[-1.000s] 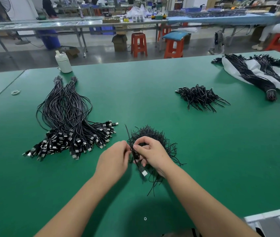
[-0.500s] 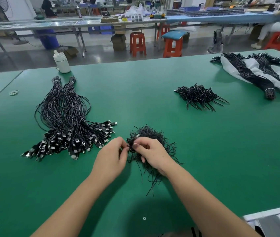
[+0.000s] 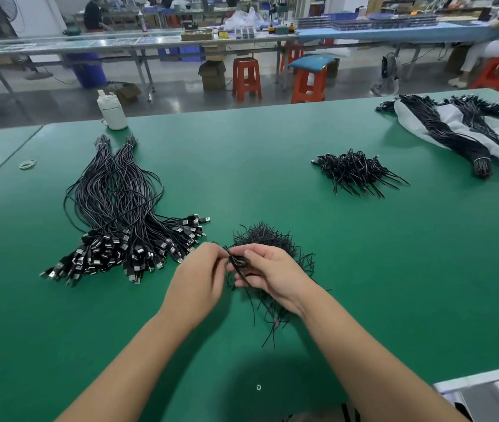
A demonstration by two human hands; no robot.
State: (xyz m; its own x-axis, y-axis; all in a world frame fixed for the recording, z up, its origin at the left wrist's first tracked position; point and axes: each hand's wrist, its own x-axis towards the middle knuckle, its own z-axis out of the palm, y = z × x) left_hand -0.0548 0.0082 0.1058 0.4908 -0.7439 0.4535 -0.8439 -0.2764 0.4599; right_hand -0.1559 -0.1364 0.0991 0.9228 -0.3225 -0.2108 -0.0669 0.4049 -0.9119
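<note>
Green matting covered the long work table (image 3: 394, 269), with a workshop of benches and orange stools beyond its far edge.

From the head camera, both hands met near the middle of the near edge. The right hand (image 3: 274, 277) had its fingers curled round a small coiled cable (image 3: 239, 263), thumb laid on top. The left hand (image 3: 196, 280) pinched a thin black tie (image 3: 228, 251) between thumb and forefinger, right at the coil. They worked just above a heap of loose ties (image 3: 268, 237) lying on the mat.

A second earlier the cable's plug had hung loose below the hands and one tie end had stuck up. Now the plug was tucked in and the tie lay close against the coil. That suggested the binding was nearly twisted shut, with the coil soon ready to be laid aside.

Toward the left edge lay a bundle of USB cables (image 3: 120, 214), untied, with rubber bands (image 3: 27, 163) farther out and a white bottle (image 3: 111, 112) at the far edge. A pile of finished coils (image 3: 355, 172) sat well apart to the right, and a plastic bag (image 3: 455, 129) of more cables filled the far right corner.
</note>
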